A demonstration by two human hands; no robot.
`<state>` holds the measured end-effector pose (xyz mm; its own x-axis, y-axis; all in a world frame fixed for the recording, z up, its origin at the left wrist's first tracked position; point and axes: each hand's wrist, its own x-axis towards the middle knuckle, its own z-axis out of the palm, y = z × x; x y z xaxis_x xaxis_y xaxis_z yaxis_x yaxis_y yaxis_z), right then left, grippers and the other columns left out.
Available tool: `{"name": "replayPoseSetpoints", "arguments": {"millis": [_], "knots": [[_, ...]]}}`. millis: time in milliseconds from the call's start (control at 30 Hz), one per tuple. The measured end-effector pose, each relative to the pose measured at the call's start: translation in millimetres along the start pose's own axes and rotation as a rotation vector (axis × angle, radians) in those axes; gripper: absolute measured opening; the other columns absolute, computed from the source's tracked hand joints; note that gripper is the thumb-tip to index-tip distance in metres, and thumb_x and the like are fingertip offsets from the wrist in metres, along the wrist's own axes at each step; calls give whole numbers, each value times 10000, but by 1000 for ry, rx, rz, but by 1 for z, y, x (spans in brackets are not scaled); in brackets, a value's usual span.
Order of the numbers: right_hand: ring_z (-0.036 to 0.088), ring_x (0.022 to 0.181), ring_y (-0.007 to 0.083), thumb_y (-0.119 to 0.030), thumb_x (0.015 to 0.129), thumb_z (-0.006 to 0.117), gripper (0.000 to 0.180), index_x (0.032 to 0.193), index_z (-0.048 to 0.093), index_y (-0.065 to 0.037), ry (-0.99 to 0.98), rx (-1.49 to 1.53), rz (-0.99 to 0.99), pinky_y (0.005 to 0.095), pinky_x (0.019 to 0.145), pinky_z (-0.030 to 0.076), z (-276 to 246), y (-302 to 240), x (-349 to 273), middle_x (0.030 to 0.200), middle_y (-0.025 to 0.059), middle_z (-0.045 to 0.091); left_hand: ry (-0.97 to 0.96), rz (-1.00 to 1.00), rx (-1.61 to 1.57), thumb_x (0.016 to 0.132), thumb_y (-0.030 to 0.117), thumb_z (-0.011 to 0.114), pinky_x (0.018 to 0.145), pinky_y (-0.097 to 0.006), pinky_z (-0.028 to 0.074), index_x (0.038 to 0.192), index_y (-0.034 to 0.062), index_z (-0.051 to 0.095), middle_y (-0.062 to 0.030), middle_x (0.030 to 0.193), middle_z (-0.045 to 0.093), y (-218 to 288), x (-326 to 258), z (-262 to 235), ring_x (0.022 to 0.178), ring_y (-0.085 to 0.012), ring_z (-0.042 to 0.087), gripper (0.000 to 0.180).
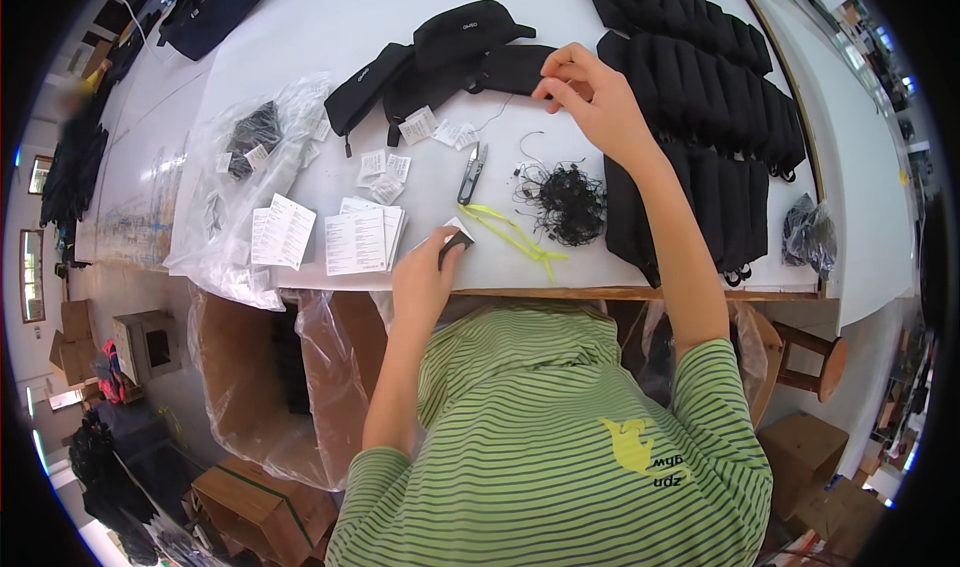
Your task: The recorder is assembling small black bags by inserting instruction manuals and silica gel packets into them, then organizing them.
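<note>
My left hand [428, 272] is closed at the table's front edge, gripping a small black card-like piece with a white top [457, 239]. Farther out, my right hand [590, 97] is raised with thumb and index finger pinched together; whatever sits between them is too small to make out. Behind its fingers lies a black zip pouch [515, 69], part of a small pile with another black pouch [470, 32] on top. A tangle of black tag strings [570, 202] lies below my right hand. Thread snips [472, 174] with a yellow ribbon [510, 232] rest between my hands.
Stacked white printed cards [358, 242] and fanned cards [284, 230] lie left of my left hand. Small white labels [380, 172] are scattered beyond. A clear plastic bag [205, 207] spreads at left. Rows of black pouches [690, 87] fill the right. A plastic-lined carton [245, 377] stands below.
</note>
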<state>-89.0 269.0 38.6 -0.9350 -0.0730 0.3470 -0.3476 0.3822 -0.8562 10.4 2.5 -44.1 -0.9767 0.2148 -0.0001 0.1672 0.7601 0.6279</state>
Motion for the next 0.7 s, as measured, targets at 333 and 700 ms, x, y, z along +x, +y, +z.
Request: {"name": "replayPoseSetpoints", "arguments": {"millis": [333, 700], "knots": [[626, 897, 281, -158, 751, 647, 107, 853, 643, -127, -197, -722, 92, 407, 756, 498, 24, 96, 10, 900, 75, 603, 126, 245, 179, 754, 153, 709, 775, -373, 428, 1026, 114, 621, -80, 994, 513, -20, 6, 14, 942, -275, 506, 288], [635, 830, 338, -113, 777, 645, 141, 886, 599, -38, -434, -855, 6, 436, 724, 502, 82, 111, 4, 946, 150, 623, 88, 60, 22, 815, 112, 653, 736, -364, 479, 1095, 90, 615, -104, 946, 621, -11, 3, 5, 833, -318, 597, 284]]}}
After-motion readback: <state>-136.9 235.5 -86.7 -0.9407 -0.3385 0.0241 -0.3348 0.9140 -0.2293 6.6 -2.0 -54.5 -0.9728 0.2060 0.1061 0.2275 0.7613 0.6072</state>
